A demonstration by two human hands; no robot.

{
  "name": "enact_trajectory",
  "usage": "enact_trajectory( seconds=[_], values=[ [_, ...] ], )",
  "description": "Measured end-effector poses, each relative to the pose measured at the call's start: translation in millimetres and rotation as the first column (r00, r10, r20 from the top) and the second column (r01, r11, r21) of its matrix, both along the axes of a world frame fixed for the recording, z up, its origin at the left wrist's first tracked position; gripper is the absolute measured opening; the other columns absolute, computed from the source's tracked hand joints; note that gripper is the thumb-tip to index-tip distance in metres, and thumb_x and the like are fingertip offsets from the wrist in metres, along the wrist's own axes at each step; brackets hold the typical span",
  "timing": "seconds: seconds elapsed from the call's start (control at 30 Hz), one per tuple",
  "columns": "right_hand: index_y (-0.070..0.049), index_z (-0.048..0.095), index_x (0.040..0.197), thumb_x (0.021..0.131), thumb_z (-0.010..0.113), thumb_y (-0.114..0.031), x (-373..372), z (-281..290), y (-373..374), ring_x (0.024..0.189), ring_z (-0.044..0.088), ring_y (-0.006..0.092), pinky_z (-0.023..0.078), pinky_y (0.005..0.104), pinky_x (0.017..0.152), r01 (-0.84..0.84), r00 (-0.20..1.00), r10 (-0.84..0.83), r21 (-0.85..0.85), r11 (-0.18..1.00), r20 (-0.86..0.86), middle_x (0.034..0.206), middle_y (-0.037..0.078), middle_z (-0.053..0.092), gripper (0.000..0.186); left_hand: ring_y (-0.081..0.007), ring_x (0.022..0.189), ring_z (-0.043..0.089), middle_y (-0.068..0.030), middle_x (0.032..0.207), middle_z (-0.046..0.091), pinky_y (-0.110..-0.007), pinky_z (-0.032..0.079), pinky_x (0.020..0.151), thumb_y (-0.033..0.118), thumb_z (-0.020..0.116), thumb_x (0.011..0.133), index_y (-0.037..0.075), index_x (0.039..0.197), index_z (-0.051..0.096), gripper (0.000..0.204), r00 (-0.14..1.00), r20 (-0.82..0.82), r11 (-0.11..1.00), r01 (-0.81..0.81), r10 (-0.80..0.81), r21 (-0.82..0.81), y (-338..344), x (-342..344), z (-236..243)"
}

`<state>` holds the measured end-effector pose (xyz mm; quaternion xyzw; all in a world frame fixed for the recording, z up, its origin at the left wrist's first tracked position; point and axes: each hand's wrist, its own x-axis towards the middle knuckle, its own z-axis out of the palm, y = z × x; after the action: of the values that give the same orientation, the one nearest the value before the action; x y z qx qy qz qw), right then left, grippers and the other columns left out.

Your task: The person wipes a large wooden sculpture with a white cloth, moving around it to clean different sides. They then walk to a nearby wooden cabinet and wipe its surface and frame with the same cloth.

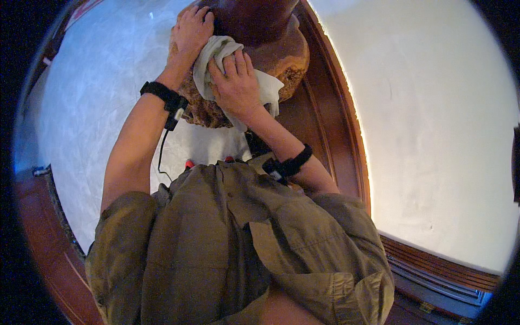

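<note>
White cloth (269, 88), bunched; long axis slants from upper left to lower right, one loose corner pointing right. Location: against a rough-sided brown block (295, 57), under your right hand (236, 81), which grips its folds; just right of your left hand (192, 31), fingers slightly parted, resting on the block.

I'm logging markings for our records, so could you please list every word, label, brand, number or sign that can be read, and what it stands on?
None can be read.
Cloth: no text shows.
Shirt: no text shows.
Left wristband and right wristband: any marking is too small and blurred to read.
</note>
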<state>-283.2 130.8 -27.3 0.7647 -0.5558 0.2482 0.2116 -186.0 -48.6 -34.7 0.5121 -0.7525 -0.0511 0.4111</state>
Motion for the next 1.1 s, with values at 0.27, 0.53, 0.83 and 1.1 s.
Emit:
enact_trajectory(
  seconds=[0.27,0.53,0.83,1.1],
  values=[
    [-0.003,0.054,0.119,0.078,0.060,-0.025,-83.3,3.2,24.8,0.114,0.048,0.0420,0.028,0.0577,0.104,0.146,0.988,-0.147,0.023,0.989,0.051,0.117,0.021,0.055,0.048,-0.0313,0.120,0.047,-0.0108,0.125,0.057,-0.046,0.029,0.106,0.033,0.039,0.093,0.011,0.115,0.062,0.039,0.997,0.037,0.991,-0.062,0.067,-0.119,8.8,-9.7,2.2],
    [-0.002,0.049,0.126,0.091,0.040,-0.031,-214.7,6.4,-67.3,0.121,0.042,0.0438,0.034,0.0454,0.103,0.105,0.802,-0.349,0.460,0.882,0.486,0.128,0.028,0.048,0.046,-0.0311,0.121,0.048,-0.0103,0.125,0.057,-0.047,0.030,0.102,0.035,0.039,0.093,0.012,0.117,0.061,0.040,0.988,-0.002,0.975,-0.155,0.156,-0.157,12.5,-16.8,-8.2],
    [-0.001,0.047,0.129,0.095,0.041,-0.028,-263.3,0.0,-210.6,0.118,0.049,0.0292,0.036,0.0341,0.099,0.025,0.856,-0.290,0.525,0.851,0.429,0.127,0.017,0.054,0.045,-0.0309,0.114,0.050,-0.0108,0.115,0.060,-0.050,0.033,0.097,0.031,0.044,0.090,0.010,0.105,0.063,0.032,0.986,-0.015,0.962,-0.167,0.168,-0.215,19.2,-13.2,-6.7],
    [0.000,0.049,0.128,0.093,0.044,-0.030,-263.5,9.9,-232.3,0.115,0.051,0.0319,0.039,0.0365,0.097,0.043,0.856,-0.317,0.556,0.830,0.408,0.123,0.019,0.055,0.045,-0.0312,0.113,0.050,-0.0139,0.112,0.059,-0.047,0.036,0.097,0.028,0.044,0.092,0.005,0.105,0.062,0.032,0.985,0.012,0.969,-0.169,0.175,-0.182,25.6,-1.2,16.8]
  ],
)
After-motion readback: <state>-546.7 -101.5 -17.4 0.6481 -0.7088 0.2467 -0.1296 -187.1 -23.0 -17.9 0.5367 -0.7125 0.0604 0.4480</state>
